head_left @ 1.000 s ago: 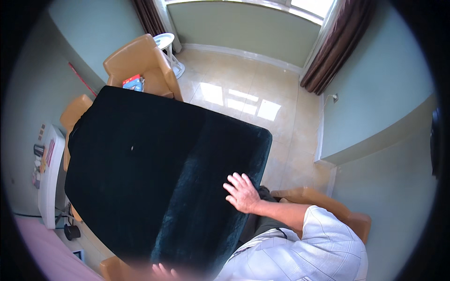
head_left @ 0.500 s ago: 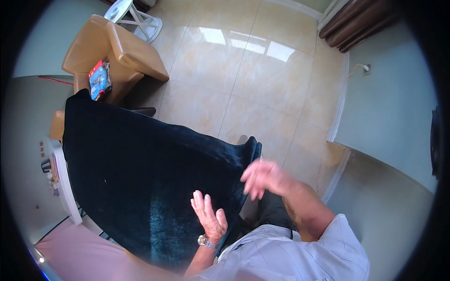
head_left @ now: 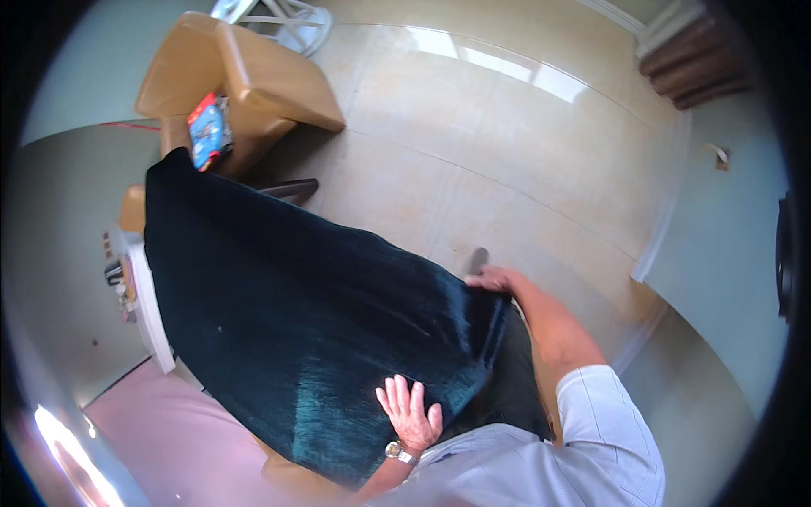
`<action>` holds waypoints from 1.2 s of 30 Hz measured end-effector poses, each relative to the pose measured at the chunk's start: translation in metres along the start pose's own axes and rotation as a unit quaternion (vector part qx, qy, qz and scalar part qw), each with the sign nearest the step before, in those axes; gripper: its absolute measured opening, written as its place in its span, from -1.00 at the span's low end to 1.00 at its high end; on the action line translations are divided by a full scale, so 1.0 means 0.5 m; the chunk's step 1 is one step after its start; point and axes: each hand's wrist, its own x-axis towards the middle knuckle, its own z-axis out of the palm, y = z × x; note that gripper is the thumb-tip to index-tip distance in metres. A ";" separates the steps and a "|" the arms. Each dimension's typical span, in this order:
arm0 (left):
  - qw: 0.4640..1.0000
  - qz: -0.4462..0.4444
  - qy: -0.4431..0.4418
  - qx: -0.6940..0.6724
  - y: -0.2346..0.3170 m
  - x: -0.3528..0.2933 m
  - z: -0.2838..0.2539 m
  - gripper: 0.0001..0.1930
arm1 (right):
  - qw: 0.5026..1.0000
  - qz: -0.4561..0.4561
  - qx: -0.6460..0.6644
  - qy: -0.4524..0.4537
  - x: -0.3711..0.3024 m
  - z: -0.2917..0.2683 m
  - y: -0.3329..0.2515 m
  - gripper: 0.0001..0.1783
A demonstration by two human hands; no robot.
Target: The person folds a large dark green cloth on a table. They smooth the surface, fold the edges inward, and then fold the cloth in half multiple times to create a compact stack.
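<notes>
A dark teal velvet cloth (head_left: 279,279) lies spread out before me, stretching from my waist to the armchair at the far left. My left hand (head_left: 411,416), with a metal watch on its wrist, rests palm down on the cloth's near part, fingers extended and open. At the cloth's right-hand corner, my right hand (head_left: 492,279) is closed on the edge; the cloth hides part of its fingers. Soft streaks run over the velvet between the two hands. What bears the cloth is hidden beneath it.
A tan armchair (head_left: 283,80) with a blue and red packet (head_left: 205,133) stands at the far left, a white stool (head_left: 291,25) behind it. Pink fabric (head_left: 182,427) lies at the lower left beside a white shelf (head_left: 152,308). A wall socket (head_left: 721,158) is at right.
My right hand has come down from above the cloth onto its right corner and closed on the edge. The left hand has lowered flat onto the velvet. The whole view has shifted.
</notes>
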 end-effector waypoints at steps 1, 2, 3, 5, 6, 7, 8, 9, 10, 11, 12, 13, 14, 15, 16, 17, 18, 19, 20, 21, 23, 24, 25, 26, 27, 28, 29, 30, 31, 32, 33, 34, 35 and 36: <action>1.000 0.027 -0.007 -0.006 -0.008 0.021 -0.009 -0.37 | 0.993 -0.025 0.082 0.079 0.085 0.066 0.120 0.10; 1.000 0.022 -0.011 -0.009 -0.011 0.018 -0.006 -0.38 | 0.997 -0.050 -0.005 0.065 0.091 0.068 0.125 0.08; 1.000 -0.011 -0.014 -0.009 -0.005 0.000 0.001 -0.39 | 0.998 -0.013 0.055 0.027 0.039 0.051 0.084 0.01; 0.999 -0.032 -0.012 -0.009 -0.001 -0.019 0.010 -0.39 | 0.978 0.061 0.201 -0.007 -0.081 -0.004 0.006 -0.49; 0.999 -0.032 -0.014 -0.011 0.000 -0.020 0.009 -0.39 | 0.972 0.066 0.223 0.024 -0.112 -0.015 0.003 -0.55; 0.999 -0.031 -0.014 -0.015 0.002 -0.020 0.007 -0.39 | 0.965 0.072 0.245 0.055 -0.137 -0.024 0.006 -0.61; 0.999 -0.027 -0.014 -0.019 0.001 -0.017 0.005 -0.39 | 0.957 0.075 0.268 0.087 -0.152 -0.029 0.014 -0.67; 0.999 -0.021 -0.012 -0.021 -0.003 -0.011 0.003 -0.39 | 0.947 0.051 0.300 0.103 -0.156 -0.032 0.035 -0.66; 0.999 -0.020 -0.016 -0.025 -0.004 -0.008 0.001 -0.38 | 0.936 0.027 0.332 0.119 -0.153 -0.032 0.070 -0.65; 0.999 -0.021 -0.019 -0.027 -0.006 -0.007 -0.001 -0.35 | 0.923 0.003 0.361 0.131 -0.150 -0.027 0.088 -0.64; 0.999 -0.024 -0.021 -0.029 -0.006 -0.007 -0.001 -0.32 | 0.906 -0.009 0.399 0.142 -0.157 -0.024 0.086 -0.66; 0.999 -0.027 -0.024 -0.035 -0.007 -0.007 -0.002 -0.30 | 0.887 -0.021 0.435 0.153 -0.165 -0.021 0.085 -0.69; 0.999 -0.029 -0.024 -0.033 -0.005 -0.007 -0.003 -0.30 | 0.867 -0.032 0.470 0.163 -0.177 -0.024 0.077 -0.71; 0.999 -0.030 -0.026 -0.032 -0.003 -0.007 -0.005 -0.29 | 0.855 -0.029 0.487 0.179 -0.188 -0.021 0.068 -0.71; 0.999 -0.030 -0.028 -0.031 -0.001 -0.006 -0.007 -0.29 | 0.850 -0.030 0.492 0.188 -0.191 -0.018 0.054 -0.71; 0.999 -0.031 -0.029 -0.033 0.001 -0.005 -0.009 -0.28 | 0.844 -0.029 0.497 0.200 -0.191 -0.011 0.053 -0.71; 0.999 -0.032 -0.030 -0.033 0.002 -0.004 -0.009 -0.28 | 0.838 -0.027 0.503 0.212 -0.189 -0.005 0.056 -0.71; 0.998 -0.033 -0.030 -0.033 0.003 -0.004 -0.010 -0.27 | 0.845 -0.023 0.488 0.217 -0.188 -0.002 0.059 -0.73; 0.998 -0.035 -0.035 -0.032 0.004 -0.005 -0.013 -0.27 | 0.844 -0.023 0.486 0.225 -0.184 0.007 0.063 -0.73; 0.998 -0.037 -0.035 -0.031 0.005 -0.003 -0.015 -0.26 | 0.844 -0.019 0.485 0.226 -0.183 0.013 0.070 -0.73; 0.998 -0.035 -0.038 -0.025 0.005 -0.008 -0.016 -0.28 | 0.847 -0.011 0.482 0.226 -0.187 0.016 0.073 -0.73; 0.998 -0.034 -0.040 -0.022 0.004 -0.011 -0.016 -0.29 | 0.848 -0.007 0.479 0.224 -0.193 0.018 0.068 -0.72; 0.999 -0.034 -0.036 -0.017 0.002 -0.013 -0.015 -0.27 | 0.850 -0.003 0.477 0.222 -0.198 0.018 0.064 -0.71; 0.999 -0.036 -0.034 -0.015 0.003 -0.015 -0.014 -0.27 | 0.856 -0.004 0.464 0.230 -0.197 0.017 0.067 -0.70; 0.999 -0.035 -0.034 -0.014 0.004 -0.014 -0.015 -0.27 | 0.859 -0.002 0.453 0.240 -0.191 0.020 0.080 -0.69; 0.999 -0.034 -0.034 -0.013 0.006 -0.014 -0.017 -0.26 | 0.862 -0.001 0.441 0.250 -0.185 0.024 0.094 -0.68; 0.999 -0.035 -0.032 -0.013 0.005 -0.016 -0.014 -0.26 | 0.867 0.007 0.425 0.262 -0.182 0.024 0.095 -0.65; 0.998 -0.041 -0.039 -0.009 0.006 -0.019 -0.013 -0.25 | 0.864 0.010 0.424 0.271 -0.186 0.027 0.099 -0.65; 0.998 -0.045 -0.041 -0.010 0.006 -0.027 -0.010 -0.25 | 0.862 0.013 0.423 0.279 -0.184 0.028 0.101 -0.64; 0.998 -0.050 -0.042 -0.009 0.006 -0.035 -0.010 -0.25 | 0.860 0.015 0.422 0.287 -0.185 0.027 0.102 -0.63; 0.997 -0.061 -0.042 -0.008 0.006 -0.043 -0.010 -0.23 | 0.852 0.004 0.442 0.281 -0.183 0.025 0.103 -0.61; 0.997 -0.065 -0.041 -0.008 0.007 -0.051 -0.010 -0.23 | 0.837 -0.006 0.470 0.279 -0.189 0.026 0.106 -0.60; 0.997 -0.065 -0.041 -0.006 0.006 -0.056 -0.006 -0.24 | 0.823 -0.016 0.496 0.276 -0.194 0.024 0.099 -0.60; 0.997 -0.066 -0.040 -0.004 0.006 -0.060 -0.004 -0.24 | 0.809 -0.028 0.521 0.271 -0.202 0.020 0.081 -0.60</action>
